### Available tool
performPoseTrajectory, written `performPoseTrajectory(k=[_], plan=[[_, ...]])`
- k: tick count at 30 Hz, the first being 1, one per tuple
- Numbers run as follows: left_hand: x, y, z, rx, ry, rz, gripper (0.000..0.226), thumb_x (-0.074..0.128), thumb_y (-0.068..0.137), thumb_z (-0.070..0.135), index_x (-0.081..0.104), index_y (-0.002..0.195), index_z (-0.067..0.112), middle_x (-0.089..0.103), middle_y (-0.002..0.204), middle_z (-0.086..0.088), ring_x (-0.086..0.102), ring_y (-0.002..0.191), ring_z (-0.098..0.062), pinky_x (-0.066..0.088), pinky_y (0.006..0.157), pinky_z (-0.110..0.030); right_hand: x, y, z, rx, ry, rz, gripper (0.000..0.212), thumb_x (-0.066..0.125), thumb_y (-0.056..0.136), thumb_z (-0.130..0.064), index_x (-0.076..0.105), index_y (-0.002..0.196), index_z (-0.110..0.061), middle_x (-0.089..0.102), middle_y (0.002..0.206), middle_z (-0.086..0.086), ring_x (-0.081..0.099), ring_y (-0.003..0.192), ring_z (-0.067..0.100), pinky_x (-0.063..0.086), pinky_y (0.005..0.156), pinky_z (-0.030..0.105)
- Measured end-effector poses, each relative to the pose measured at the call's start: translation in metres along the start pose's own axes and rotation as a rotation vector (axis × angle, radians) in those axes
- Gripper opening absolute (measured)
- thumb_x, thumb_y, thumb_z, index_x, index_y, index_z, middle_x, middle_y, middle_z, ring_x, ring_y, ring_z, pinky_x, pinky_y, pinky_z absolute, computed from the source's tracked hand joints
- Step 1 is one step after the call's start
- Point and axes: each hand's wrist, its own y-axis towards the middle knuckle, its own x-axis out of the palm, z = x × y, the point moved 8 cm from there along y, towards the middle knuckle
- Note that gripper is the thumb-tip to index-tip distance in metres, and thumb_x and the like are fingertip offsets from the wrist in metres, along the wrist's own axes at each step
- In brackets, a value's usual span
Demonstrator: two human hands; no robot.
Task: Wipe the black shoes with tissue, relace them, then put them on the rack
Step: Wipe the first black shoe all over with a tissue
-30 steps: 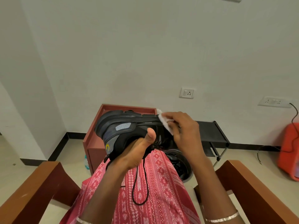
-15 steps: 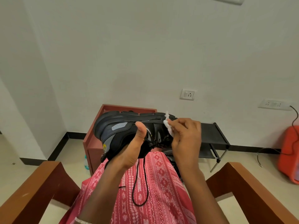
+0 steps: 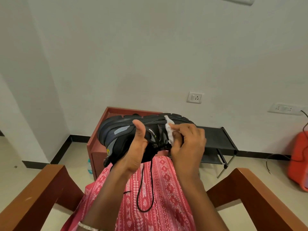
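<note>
Black shoe [image 3: 126, 132] lies sideways above my lap, my left hand [image 3: 133, 152] clenched around its collar, thumb up the side. My right hand [image 3: 186, 144] pinches white tissue [image 3: 169, 129] against the sole edge (lace [image 3: 145, 189] dangling). Rack [image 3: 216, 139] stands behind.

The black shoe [image 3: 126, 132] at frame centre looks matt, with a rubbery ridged sole and a grey mesh-like patch. The tissue [image 3: 169, 130] is crumpled white paper. The chair arms [image 3: 33, 197] at the lower corners are smooth, semi-gloss brown wood. The lap cloth [image 3: 163, 189] is patterned red fabric.
</note>
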Motion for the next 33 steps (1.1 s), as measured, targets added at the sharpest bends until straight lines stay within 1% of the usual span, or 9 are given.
performPoseTrajectory(k=[5,9,14,17,22,26,31,32,33], plan=[[0.003,-0.001,-0.003,-0.062,-0.016,-0.005,0.125,0.044,0.038,0.103,0.066,0.122,0.013,0.074,0.113,-0.01,0.068,0.111,-0.019,0.055,0.092,-0.026,0.003,-0.019,-0.043,-0.11,0.102,-0.124,0.026,0.066,0.091,-0.007,0.072,0.11,-0.023,0.063,0.099,-0.01,0.05,0.094,0.014,0.04,0.074,0.032],[0.002,-0.002,0.001,-0.037,-0.021,0.009,0.105,0.045,0.037,0.103,0.079,0.097,0.024,0.076,0.107,-0.005,0.07,0.107,-0.015,0.055,0.083,-0.019,-0.001,-0.021,-0.048,-0.143,0.195,-0.13,0.023,0.061,0.094,-0.018,0.073,0.11,-0.03,0.061,0.098,-0.016,0.049,0.096,0.01,0.036,0.079,0.03],[0.001,-0.001,0.01,0.011,-0.087,0.059,0.1,0.03,0.054,0.092,0.068,0.118,0.025,0.073,0.118,-0.001,0.067,0.113,-0.012,0.055,0.092,-0.023,0.002,-0.003,-0.01,-0.068,-0.056,0.042,0.018,0.062,0.093,-0.025,0.073,0.108,-0.027,0.064,0.099,-0.01,0.046,0.095,0.015,0.032,0.078,0.035],[-0.001,-0.001,0.01,0.014,-0.076,0.073,0.101,0.017,0.065,0.084,0.064,0.125,0.018,0.073,0.117,-0.004,0.067,0.114,-0.014,0.054,0.096,-0.026,0.002,-0.006,-0.012,-0.016,0.001,0.018,0.02,0.057,0.096,-0.032,0.072,0.109,-0.027,0.064,0.1,-0.012,0.045,0.098,0.012,0.035,0.079,0.037],[0.0,-0.004,0.008,-0.032,-0.023,0.048,0.094,0.016,0.058,0.086,0.081,0.077,0.02,0.078,0.085,-0.006,0.073,0.092,-0.013,0.056,0.082,-0.023,0.0,-0.028,-0.043,-0.077,0.262,-0.121,0.02,0.055,0.099,-0.038,0.072,0.109,-0.032,0.063,0.099,-0.019,0.049,0.099,0.009,0.035,0.08,0.032],[-0.002,0.0,0.009,0.018,-0.052,0.066,0.108,0.03,0.058,0.091,0.064,0.126,0.014,0.071,0.122,-0.008,0.065,0.118,-0.018,0.054,0.092,-0.026,0.0,-0.012,-0.023,-0.108,0.021,0.011,0.02,0.056,0.097,-0.037,0.072,0.106,-0.029,0.064,0.098,-0.015,0.045,0.097,0.01,0.026,0.08,0.032],[0.005,0.001,0.009,0.047,-0.054,0.004,0.111,0.025,0.064,0.089,0.059,0.134,0.011,0.07,0.123,-0.009,0.065,0.118,-0.018,0.053,0.097,-0.029,0.002,-0.007,-0.011,-0.049,-0.131,0.12,0.021,0.056,0.097,-0.029,0.072,0.106,-0.021,0.066,0.099,-0.006,0.044,0.096,0.014,0.03,0.082,0.033],[0.004,-0.005,0.01,0.039,0.026,-0.018,0.114,0.024,0.064,0.087,0.061,0.13,0.001,0.075,0.107,-0.015,0.07,0.107,-0.022,0.054,0.094,-0.03,0.004,-0.011,-0.017,-0.044,-0.05,0.076,0.02,0.056,0.098,-0.029,0.072,0.108,-0.023,0.064,0.099,-0.009,0.044,0.097,0.012,0.034,0.081,0.035],[0.012,-0.007,0.019,0.031,-0.009,-0.047,0.071,0.024,0.065,0.083,0.066,0.085,0.03,0.072,0.087,-0.022,0.067,0.08,-0.002,0.055,0.092,-0.034,0.006,-0.016,-0.025,-0.04,0.071,0.015,0.02,0.056,0.099,-0.029,0.072,0.11,-0.026,0.063,0.1,-0.013,0.046,0.097,0.011,0.038,0.079,0.037]])
